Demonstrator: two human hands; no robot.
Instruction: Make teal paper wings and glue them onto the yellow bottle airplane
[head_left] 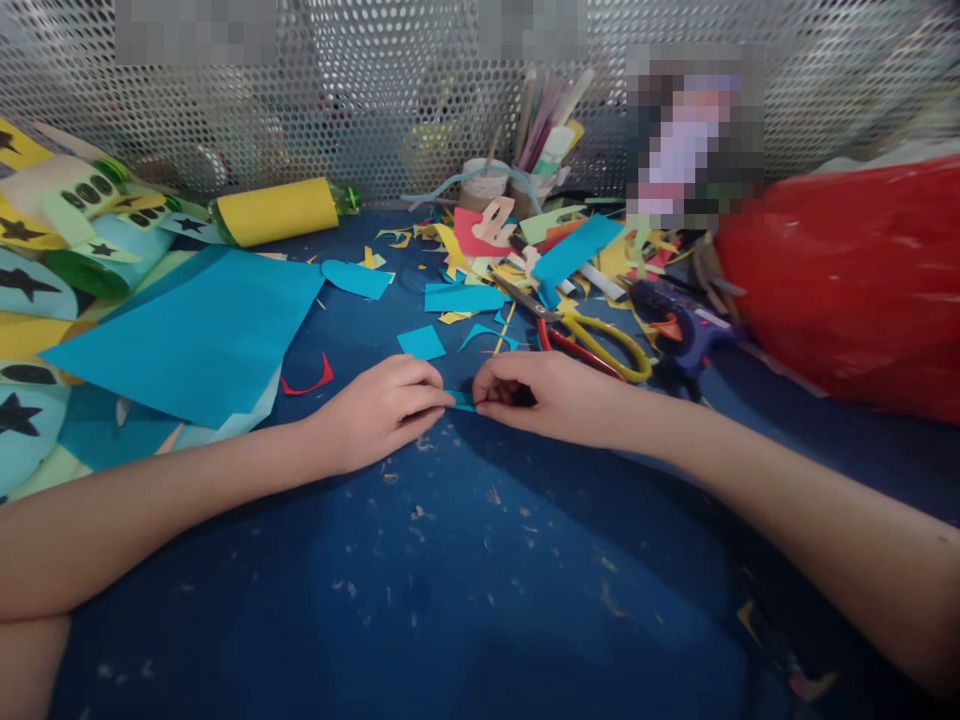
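Note:
Both my hands meet low over the dark blue table at the middle of the head view. A small strip of blue paper point(463, 400) stretches between them. My left hand point(394, 408) is closed, its fingertips pinching the strip's left end. My right hand point(525, 393) pinches the right end, its fingers curled. Just beyond my hands lie a small blue paper square point(422, 342), a rounded blue paper piece point(465, 297) and another rounded blue piece point(358, 278). Scissors point(600, 340) with yellow and red handles rest past my right hand.
Blue paper sheets point(202, 330) and star-marked paper-covered bottles point(112, 240) fill the left. A yellow-wrapped bottle point(277, 212) lies behind. Paper scraps point(457, 250), a purple glue gun point(694, 325) and a red plastic bag point(847, 290) stand right of centre. A perforated metal screen point(360, 110) closes the back.

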